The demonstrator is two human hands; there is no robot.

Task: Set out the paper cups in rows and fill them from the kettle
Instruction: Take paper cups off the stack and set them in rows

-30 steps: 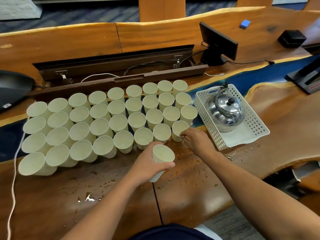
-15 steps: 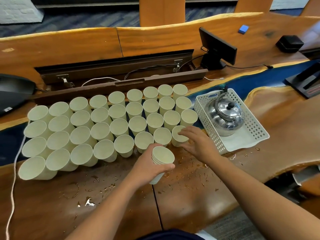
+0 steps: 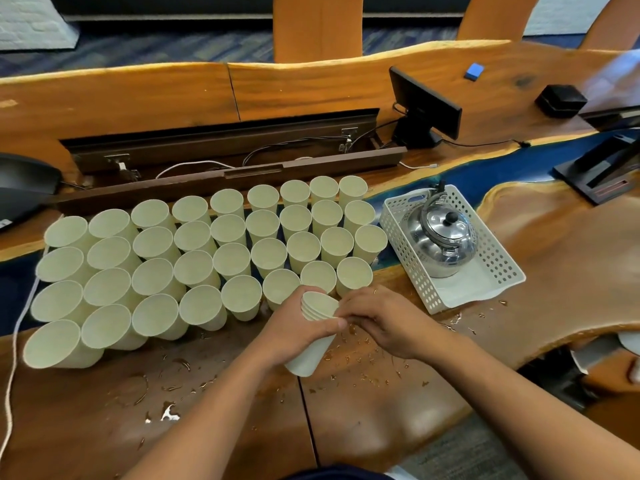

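- Nearest me, my left hand (image 3: 298, 327) has its grip clamped round a nested stack of paper cups (image 3: 313, 332), held tilted with the rims pointing up and away, just above the wet worktop (image 3: 363, 427).
- Right beside it, my right hand (image 3: 384, 320) has its fingertips (image 3: 341, 315) pinched on the rim of the top cup; I judge this grip closed on that cup, though the fingers hide the exact contact.
- The step in hand, as I read it, is peeling one cup off the stack: the setting-out is far along, not finished.
- Just beyond both grips stands the near row of paper cups (image 3: 242, 299), its right-hand end cup (image 3: 354, 277) just beyond my right fingertips.
- Further out from the grips, the block of set-out cups (image 3: 194, 258) runs in slanted rows, packed rim to rim, all upright; whether they hold any water I cannot tell.
- The next move, I judge, calls for sliding the top cup free without dragging its neighbours, then standing it in a free spot by the near row.
- To the right and beyond my right grip, the kettle (image 3: 441, 237) sits untouched, lid on, in a white perforated tray (image 3: 415, 271); pouring has not begun.
- Spilled droplets (image 3: 367, 365) dot the worktop under the hands, so a set-down cup may slide.
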